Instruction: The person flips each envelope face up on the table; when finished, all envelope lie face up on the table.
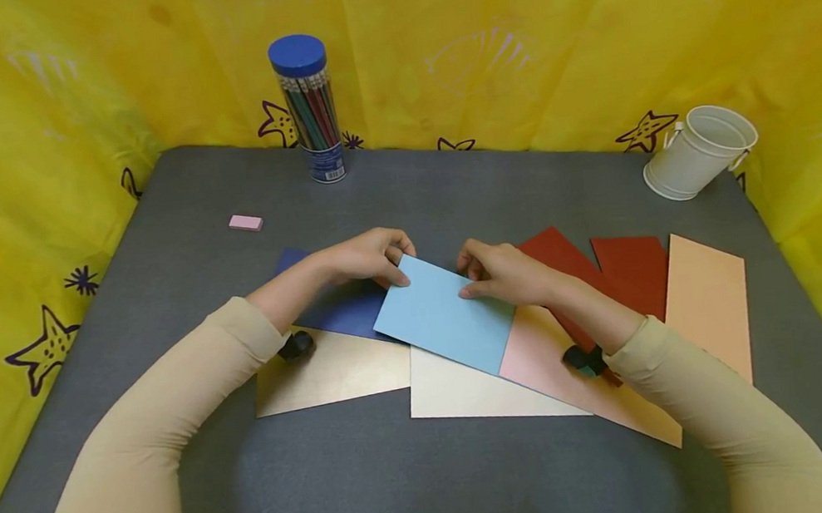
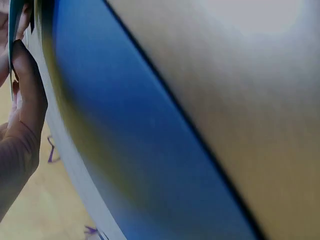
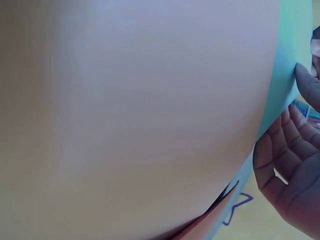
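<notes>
A dark blue, flat paper sheet [image 1: 344,307] lies at the left, and a bump from the card could slide it. The left hand [image 1: 375,254] pinches a corner of the light blue, four-sided paper card [image 1: 443,316] in the middle. Pulling too hard may bend it. The right hand [image 1: 504,272] pinches its top edge; if those fingers slip, that side could flop onto the pale pink, smooth paper sheet [image 1: 530,340].

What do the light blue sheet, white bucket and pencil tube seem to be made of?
Light blue sheet: matte paper or thin card, judging by its thin, straight edges and shine-free surface. White bucket: probably painted metal, with a satin look and thin rim; plastic is possible. Pencil tube: likely clear, smooth plastic, since pencils show through.
</notes>
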`<state>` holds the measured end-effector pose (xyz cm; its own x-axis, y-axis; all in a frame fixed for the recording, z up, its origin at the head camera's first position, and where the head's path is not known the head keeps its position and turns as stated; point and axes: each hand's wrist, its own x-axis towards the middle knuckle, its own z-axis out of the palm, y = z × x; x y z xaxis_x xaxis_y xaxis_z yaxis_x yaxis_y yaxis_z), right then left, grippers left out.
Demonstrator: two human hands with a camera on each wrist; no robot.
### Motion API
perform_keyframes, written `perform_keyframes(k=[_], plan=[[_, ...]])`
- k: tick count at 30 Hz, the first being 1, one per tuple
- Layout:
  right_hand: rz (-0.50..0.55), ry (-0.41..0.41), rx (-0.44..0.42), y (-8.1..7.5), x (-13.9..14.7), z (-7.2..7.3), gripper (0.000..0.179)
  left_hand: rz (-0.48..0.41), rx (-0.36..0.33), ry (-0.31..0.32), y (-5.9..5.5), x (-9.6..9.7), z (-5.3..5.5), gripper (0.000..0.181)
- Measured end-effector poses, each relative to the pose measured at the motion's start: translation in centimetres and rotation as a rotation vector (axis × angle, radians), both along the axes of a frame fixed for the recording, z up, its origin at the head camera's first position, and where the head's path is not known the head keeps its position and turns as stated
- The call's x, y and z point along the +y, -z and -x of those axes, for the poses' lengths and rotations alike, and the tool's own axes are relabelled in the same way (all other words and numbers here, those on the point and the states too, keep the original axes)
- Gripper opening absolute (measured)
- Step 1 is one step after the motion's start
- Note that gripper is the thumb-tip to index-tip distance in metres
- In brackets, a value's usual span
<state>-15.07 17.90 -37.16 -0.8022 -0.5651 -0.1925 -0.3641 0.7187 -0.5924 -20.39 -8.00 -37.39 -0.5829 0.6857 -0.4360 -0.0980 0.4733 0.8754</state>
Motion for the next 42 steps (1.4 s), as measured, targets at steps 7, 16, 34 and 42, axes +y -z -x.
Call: perform_keyframes(k=[7,16,34,42], plan=[[-0.008,0.011,-0.022,-0.1,0.4,0.1,0.041,0.051,0.03,-0.007,-0.7,-2.4,1.1,0.041],[-0.037,0.047,-0.056,-0.7,0.9,0.4,0.039,0.054,-0.008,-0.047,-0.8,-4.5,2.1,0.037],[0.073,0.181,-0.249,-1.4,5.1,1.8,0.053,0.033,0.002,-0.174,-0.7,-5.7,3.1,0.036],[0.175,0.212,-0.327,-1.4,6.4,2.3,0.035,-0.008,-0.004,-0.24,-0.8,-5.6,3.2,0.031]])
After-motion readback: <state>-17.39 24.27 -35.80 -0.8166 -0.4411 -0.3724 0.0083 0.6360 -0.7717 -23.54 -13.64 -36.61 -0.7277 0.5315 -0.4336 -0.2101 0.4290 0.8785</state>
